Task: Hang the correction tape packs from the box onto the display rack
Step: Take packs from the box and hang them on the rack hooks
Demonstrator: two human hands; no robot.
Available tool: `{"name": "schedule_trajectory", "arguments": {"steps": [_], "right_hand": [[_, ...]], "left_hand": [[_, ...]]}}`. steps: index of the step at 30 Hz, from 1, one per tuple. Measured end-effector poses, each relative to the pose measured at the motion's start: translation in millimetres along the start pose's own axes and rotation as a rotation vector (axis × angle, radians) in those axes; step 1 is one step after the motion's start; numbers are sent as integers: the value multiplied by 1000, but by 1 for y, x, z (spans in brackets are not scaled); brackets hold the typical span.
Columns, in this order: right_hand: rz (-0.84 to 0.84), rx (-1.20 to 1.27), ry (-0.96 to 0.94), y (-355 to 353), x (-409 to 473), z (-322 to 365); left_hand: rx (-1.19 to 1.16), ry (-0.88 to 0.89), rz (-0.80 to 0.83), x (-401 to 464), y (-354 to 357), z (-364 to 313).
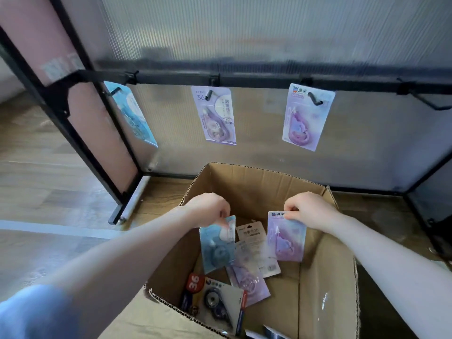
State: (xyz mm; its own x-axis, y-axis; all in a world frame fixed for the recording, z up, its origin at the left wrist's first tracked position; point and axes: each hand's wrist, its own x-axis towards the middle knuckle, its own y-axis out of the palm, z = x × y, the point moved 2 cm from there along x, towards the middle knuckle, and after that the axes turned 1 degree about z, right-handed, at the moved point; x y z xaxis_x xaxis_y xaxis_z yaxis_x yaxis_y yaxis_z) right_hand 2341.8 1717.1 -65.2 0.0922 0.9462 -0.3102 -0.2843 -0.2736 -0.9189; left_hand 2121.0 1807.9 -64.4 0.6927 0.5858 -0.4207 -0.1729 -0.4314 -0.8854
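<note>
An open cardboard box (325, 285) stands on the floor below the display rack's black bar (256, 79). My left hand (210, 207) pinches the top of a blue correction tape pack (216, 245) above the box. My right hand (309, 209) pinches the top of a purple correction tape pack (286, 237). Several more packs lie in the box, among them a white one (259, 245), a purple one (247, 280) and a red-labelled one (215, 302). Three packs hang on the rack's hooks: blue (133, 113), purple (216, 115) and purple (305, 116).
A bare hook (425, 100) sticks out at the right end of the bar. The rack has a ribbed translucent back panel (269, 33) and black frame legs (73, 133). Wooden floor (36, 167) lies to the left.
</note>
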Motion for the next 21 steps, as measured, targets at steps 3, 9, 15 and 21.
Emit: {"name": "schedule_trajectory", "arguments": {"steps": [3, 9, 15, 21], "right_hand": [[-33, -25, -24, -18, -9, 3], [-119, -17, -55, -49, -16, 11], [-262, 72, -109, -75, -14, 46], [-349, 152, -189, -88, -4, 82]], "left_hand": [[-83, -46, -48, -14, -26, -3], [-57, -12, -138, -52, -72, -2], [-124, -10, -359, -96, -106, 18], [-211, -14, -616, -134, -144, 56]]}}
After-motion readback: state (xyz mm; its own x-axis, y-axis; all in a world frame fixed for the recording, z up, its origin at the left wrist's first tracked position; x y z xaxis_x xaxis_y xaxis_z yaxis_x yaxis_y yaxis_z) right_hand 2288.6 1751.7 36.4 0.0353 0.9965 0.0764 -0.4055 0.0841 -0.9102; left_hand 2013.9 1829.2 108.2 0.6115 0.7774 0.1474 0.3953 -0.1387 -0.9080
